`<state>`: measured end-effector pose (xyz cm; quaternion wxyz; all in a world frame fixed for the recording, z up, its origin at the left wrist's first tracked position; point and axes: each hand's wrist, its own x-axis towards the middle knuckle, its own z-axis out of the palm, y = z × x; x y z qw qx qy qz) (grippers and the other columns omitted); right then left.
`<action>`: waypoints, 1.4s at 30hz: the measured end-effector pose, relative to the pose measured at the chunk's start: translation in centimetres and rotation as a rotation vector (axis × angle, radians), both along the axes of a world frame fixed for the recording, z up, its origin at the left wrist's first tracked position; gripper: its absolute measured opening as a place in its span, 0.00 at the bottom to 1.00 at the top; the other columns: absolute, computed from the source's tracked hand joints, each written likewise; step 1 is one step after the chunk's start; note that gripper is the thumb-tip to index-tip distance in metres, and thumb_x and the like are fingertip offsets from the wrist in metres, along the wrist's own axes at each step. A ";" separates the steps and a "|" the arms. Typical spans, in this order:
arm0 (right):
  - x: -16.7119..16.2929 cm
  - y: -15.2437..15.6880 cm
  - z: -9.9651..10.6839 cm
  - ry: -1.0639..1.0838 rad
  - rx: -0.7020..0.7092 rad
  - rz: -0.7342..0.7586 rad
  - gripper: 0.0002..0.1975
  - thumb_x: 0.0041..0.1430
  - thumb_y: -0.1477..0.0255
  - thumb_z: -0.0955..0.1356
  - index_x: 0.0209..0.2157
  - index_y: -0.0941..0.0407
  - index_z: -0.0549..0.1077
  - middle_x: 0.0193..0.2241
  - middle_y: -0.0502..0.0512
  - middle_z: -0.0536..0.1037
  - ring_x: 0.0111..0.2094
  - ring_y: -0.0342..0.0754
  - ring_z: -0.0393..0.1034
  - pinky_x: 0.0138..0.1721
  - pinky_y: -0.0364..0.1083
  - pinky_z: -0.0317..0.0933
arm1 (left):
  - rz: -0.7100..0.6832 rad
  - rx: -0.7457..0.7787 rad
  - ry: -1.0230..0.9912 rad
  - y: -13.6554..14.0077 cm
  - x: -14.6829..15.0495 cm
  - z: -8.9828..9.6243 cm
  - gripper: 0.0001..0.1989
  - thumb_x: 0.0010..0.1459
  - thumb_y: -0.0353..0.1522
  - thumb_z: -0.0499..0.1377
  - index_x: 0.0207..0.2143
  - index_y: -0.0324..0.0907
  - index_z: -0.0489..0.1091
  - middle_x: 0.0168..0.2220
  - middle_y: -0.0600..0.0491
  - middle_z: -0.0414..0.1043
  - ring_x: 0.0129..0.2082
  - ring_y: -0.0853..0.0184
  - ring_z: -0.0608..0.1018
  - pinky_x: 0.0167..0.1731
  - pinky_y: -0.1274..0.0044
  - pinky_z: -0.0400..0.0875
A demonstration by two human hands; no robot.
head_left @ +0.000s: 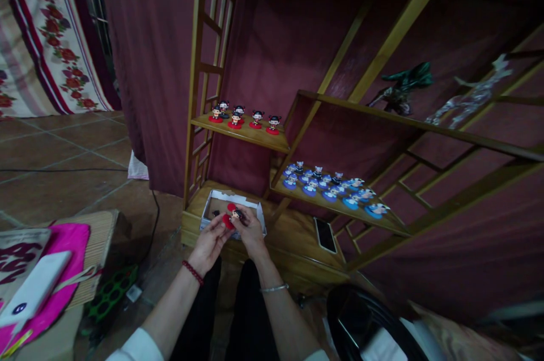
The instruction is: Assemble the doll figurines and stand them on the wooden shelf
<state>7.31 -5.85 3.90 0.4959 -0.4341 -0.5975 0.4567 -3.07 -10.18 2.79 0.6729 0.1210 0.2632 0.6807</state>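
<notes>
My left hand (211, 243) and my right hand (250, 230) are close together over an open white cardboard box (255, 203). Between their closed fingers are small dark-haired figurines (236, 215), with two round red bases showing. My left fingers pinch the lower red base (228, 221); my right fingers wrap round the dark-haired part. The fingers partly hide the figurines, so I cannot tell exactly which belongs to which hand. A small dark item (216, 213) lies inside the box.
Similar red-based figurines (257, 118) stand on the upper left shelf (246, 135). Several blue-based figurines (310, 186) fill the lower right shelf. A phone (325, 235) lies on the bottom board. Two sculptures, one green-topped (410, 80), stand higher right. A white power bank (36, 287) lies at left.
</notes>
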 end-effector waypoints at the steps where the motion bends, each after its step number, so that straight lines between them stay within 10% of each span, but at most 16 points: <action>1: 0.0 0.0 -0.1 -0.010 0.003 -0.003 0.19 0.44 0.71 0.66 0.41 0.54 0.68 0.40 0.51 0.73 0.39 0.46 0.68 0.43 0.46 0.62 | 0.005 -0.005 -0.006 -0.1 0.0 -0.1 0.14 0.47 0.18 0.55 0.38 0.36 0.69 0.35 0.48 0.73 0.35 0.68 0.75 0.45 0.71 0.66; 42: -0.1 1.0 -2.8 -0.260 0.059 -0.051 0.15 0.42 0.72 0.65 0.37 0.52 0.67 0.33 0.48 0.73 0.34 0.44 0.68 0.39 0.46 0.63 | -0.036 -0.176 0.023 1.2 -0.1 -2.0 0.12 0.50 0.17 0.50 0.35 0.36 0.67 0.29 0.49 0.73 0.27 0.71 0.75 0.35 0.75 0.70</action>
